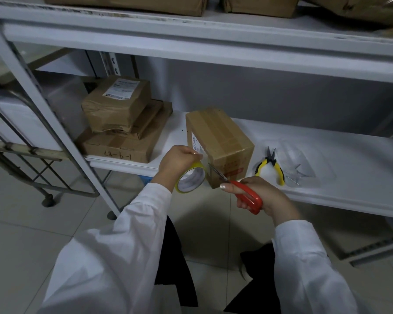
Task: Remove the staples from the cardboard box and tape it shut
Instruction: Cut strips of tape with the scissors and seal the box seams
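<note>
On the white metal shelf (327,155) I see the brown cardboard box (220,141) standing near the front edge, tape already banding its top. My left hand (179,164) has its fingers wrapped tight around the yellow-edged roll of clear tape (191,180), held just off the box's near corner. My right hand (266,196) grips the red-handled scissors (247,193), blades slightly parted at the strip stretched between roll and box. If the roll slackens, I judge the tape could fold onto itself, or the blades could snag. Yellow-and-black pliers (270,168) and loose staples (296,175) lie beside the box.
</note>
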The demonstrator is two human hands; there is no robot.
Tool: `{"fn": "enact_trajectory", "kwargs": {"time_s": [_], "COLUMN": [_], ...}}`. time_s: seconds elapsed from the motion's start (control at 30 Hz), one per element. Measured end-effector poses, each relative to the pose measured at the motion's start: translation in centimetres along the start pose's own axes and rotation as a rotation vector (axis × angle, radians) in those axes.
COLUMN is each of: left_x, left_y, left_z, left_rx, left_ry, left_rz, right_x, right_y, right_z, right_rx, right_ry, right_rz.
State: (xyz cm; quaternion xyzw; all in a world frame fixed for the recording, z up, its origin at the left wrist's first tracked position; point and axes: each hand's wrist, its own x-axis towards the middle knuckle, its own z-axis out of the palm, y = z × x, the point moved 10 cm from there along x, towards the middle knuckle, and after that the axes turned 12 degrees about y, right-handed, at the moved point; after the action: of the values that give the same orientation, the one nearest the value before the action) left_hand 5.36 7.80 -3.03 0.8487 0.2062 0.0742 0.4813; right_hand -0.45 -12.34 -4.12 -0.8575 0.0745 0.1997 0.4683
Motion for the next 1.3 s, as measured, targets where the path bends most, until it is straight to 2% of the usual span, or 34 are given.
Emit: {"fn": "enact_trajectory", "kwargs": {"time_s": [0.47, 0.67, 1.3], "left_x": [0.0, 0.1, 0.2], "left_y": [-0.4, -0.3, -0.6], "left_z": [0.1, 0.3, 0.5], "left_rx": [0.001, 0.011, -0.096], "left_ry": [-0.022, -0.02, -0.034], "left_rz": [-0.013, -0.004, -0.058], "right_x": [0.9, 1.1, 0.6], "right_y": [-1.2, -0.6, 1.5], "right_z": [0.5, -0.1, 1.1], "right_rx": [0.13, 0.112, 0.048], "right_ry": [0.056, 0.083, -0.093], "right_rz": [-0.023, -0.025, 0.019]}}
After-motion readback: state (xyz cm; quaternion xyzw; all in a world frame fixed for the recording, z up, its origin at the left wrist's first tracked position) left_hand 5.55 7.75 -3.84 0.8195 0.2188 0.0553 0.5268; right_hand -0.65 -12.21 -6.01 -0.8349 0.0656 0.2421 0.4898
